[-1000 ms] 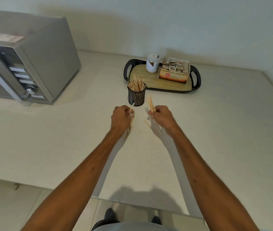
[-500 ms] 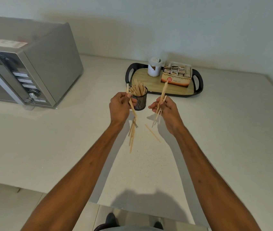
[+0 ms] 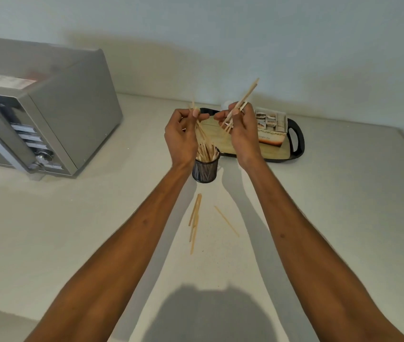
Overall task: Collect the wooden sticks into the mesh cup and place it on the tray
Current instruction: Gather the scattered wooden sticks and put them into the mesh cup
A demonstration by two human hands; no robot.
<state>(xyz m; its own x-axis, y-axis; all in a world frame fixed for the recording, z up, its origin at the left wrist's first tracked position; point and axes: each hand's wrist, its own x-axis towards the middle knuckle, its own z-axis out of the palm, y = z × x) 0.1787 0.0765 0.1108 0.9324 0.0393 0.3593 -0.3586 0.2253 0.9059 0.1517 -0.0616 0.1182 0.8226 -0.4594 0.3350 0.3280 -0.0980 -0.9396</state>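
A black mesh cup stands on the counter, packed with wooden sticks. My left hand is raised just above it, pinching a few sticks whose lower ends reach down to the cup's mouth. My right hand hovers to the right and higher, gripping a small bunch of sticks that point up and right. Several loose sticks lie on the counter in front of the cup, and one more stick lies apart to the right. The black-handled tray with a wooden base sits behind the cup, partly hidden by my hands.
A silver microwave stands at the left. A box of sachets rests on the tray. The wall runs close behind the tray. The counter's front edge is near the bottom left.
Both hands rose from the counter with sticks in them and moved over the cup. Some sticks stayed on the counter. The camera tilted, so the cup sits lower in view.
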